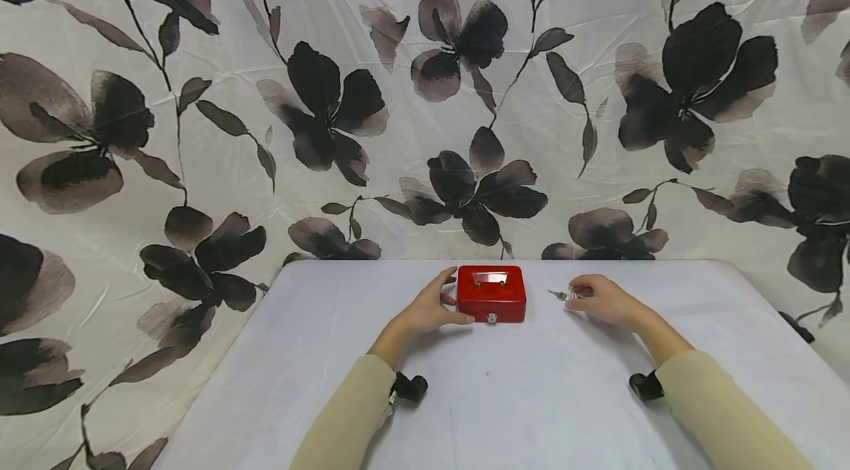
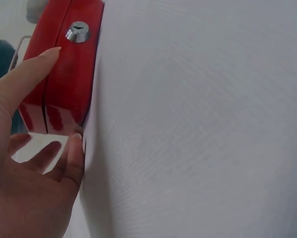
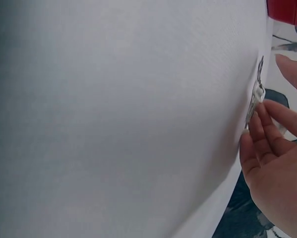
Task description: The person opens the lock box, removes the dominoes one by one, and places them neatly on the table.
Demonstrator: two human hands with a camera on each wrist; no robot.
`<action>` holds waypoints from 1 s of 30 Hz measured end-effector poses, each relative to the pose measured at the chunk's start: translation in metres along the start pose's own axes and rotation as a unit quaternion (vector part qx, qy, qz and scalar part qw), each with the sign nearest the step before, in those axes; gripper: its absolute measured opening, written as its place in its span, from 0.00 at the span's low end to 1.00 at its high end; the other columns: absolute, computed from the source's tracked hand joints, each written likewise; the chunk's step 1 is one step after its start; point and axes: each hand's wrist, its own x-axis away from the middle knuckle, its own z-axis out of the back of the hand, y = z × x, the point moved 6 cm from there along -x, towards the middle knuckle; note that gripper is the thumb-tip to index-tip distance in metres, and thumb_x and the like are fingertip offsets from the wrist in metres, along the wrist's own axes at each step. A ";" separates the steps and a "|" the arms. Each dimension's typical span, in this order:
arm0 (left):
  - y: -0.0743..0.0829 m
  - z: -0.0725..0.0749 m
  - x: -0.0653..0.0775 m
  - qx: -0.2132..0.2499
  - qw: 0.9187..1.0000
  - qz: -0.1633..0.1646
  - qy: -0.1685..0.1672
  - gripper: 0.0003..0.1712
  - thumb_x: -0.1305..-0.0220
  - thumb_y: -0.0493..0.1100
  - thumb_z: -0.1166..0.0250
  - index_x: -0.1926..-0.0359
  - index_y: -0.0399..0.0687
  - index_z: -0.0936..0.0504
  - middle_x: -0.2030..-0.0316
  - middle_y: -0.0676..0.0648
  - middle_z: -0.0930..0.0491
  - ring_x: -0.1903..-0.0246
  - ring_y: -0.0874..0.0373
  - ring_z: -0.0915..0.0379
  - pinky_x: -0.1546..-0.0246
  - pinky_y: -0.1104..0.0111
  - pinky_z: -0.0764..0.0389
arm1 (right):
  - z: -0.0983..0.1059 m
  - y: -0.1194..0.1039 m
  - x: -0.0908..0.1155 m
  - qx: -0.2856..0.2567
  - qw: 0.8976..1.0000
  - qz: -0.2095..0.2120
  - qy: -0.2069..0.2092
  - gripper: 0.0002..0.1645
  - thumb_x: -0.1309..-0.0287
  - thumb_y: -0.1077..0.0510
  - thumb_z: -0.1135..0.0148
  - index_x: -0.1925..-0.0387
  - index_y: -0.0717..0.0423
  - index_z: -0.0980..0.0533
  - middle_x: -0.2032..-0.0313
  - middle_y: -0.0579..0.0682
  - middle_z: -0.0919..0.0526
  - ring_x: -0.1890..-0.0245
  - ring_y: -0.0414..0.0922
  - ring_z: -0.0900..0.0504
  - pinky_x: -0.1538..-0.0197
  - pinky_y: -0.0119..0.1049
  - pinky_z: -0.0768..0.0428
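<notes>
A red cash box (image 1: 491,305) with a folding metal handle (image 1: 490,278) on its lid stands closed near the table's far edge. Its silver lock (image 2: 78,31) faces the near side. My left hand (image 1: 432,308) holds the box at its left end, the thumb (image 2: 41,64) against the front beside the lock and the other fingers around the end. To the right of the box, a small bunch of keys (image 1: 559,296) lies on the cloth. My right hand (image 1: 606,299) touches the keys (image 3: 258,94) with its fingertips, while its thumb stands apart from them.
A white cloth covers the table (image 1: 491,396). Behind it hangs a pale curtain (image 1: 372,5) with dark flowers, close to the far edge. Each wrist carries a black camera, one on the left (image 1: 412,387) and one on the right (image 1: 644,386).
</notes>
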 end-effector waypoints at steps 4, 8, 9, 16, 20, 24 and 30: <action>-0.002 -0.001 -0.002 -0.004 1.000 -0.001 -0.001 0.59 0.47 0.47 0.19 0.21 0.53 0.44 0.29 0.44 0.33 0.50 0.53 0.25 0.52 0.61 0.17 | 0.000 0.002 -0.004 -0.008 1.000 0.000 0.007 0.26 0.38 0.59 0.32 0.47 0.77 0.24 0.58 0.61 0.18 0.58 0.51 0.22 0.50 0.45 0.24; -0.002 -0.003 -0.003 -0.006 1.000 -0.005 -0.008 0.58 0.47 0.46 0.19 0.21 0.53 0.42 0.30 0.44 0.32 0.53 0.54 0.26 0.55 0.63 0.19 | -0.002 0.005 -0.007 -0.016 1.000 -0.012 0.008 0.22 0.38 0.60 0.32 0.50 0.75 0.22 0.62 0.57 0.19 0.62 0.47 0.26 0.56 0.40 0.26; -0.002 -0.003 -0.003 -0.005 1.000 -0.005 -0.009 0.58 0.47 0.46 0.19 0.21 0.53 0.42 0.31 0.44 0.31 0.54 0.54 0.26 0.56 0.64 0.19 | -0.003 0.005 -0.007 -0.016 1.000 -0.015 0.009 0.21 0.38 0.60 0.32 0.51 0.75 0.22 0.62 0.56 0.19 0.62 0.46 0.26 0.56 0.40 0.27; -0.002 -0.003 -0.006 0.003 1.000 -0.011 -0.010 0.57 0.47 0.43 0.19 0.21 0.52 0.42 0.38 0.45 0.28 0.61 0.55 0.28 0.59 0.65 0.25 | -0.001 0.000 -0.007 -0.017 0.999 -0.027 0.018 0.17 0.38 0.61 0.33 0.55 0.73 0.21 0.65 0.55 0.20 0.64 0.46 0.27 0.58 0.39 0.28; -0.005 -0.004 -0.009 0.005 1.000 -0.010 -0.009 0.58 0.47 0.43 0.19 0.21 0.51 0.43 0.37 0.44 0.28 0.62 0.56 0.28 0.60 0.66 0.25 | -0.003 0.001 -0.008 -0.010 0.999 -0.037 0.025 0.15 0.38 0.62 0.33 0.57 0.72 0.21 0.67 0.54 0.21 0.66 0.46 0.27 0.60 0.39 0.28; -0.007 -0.004 -0.011 0.003 1.000 0.001 -0.008 0.60 0.48 0.44 0.18 0.21 0.50 0.44 0.33 0.44 0.30 0.62 0.56 0.27 0.59 0.66 0.23 | -0.005 0.003 -0.011 0.000 0.998 -0.046 0.032 0.13 0.37 0.61 0.33 0.58 0.70 0.20 0.67 0.53 0.20 0.66 0.47 0.26 0.60 0.39 0.28; -0.008 -0.005 -0.013 0.003 1.000 0.009 -0.014 0.61 0.49 0.45 0.18 0.20 0.50 0.45 0.32 0.44 0.31 0.63 0.55 0.25 0.60 0.66 0.20 | -0.006 0.002 -0.011 0.001 0.997 -0.067 0.035 0.12 0.36 0.61 0.34 0.59 0.69 0.20 0.66 0.54 0.20 0.65 0.48 0.25 0.60 0.39 0.28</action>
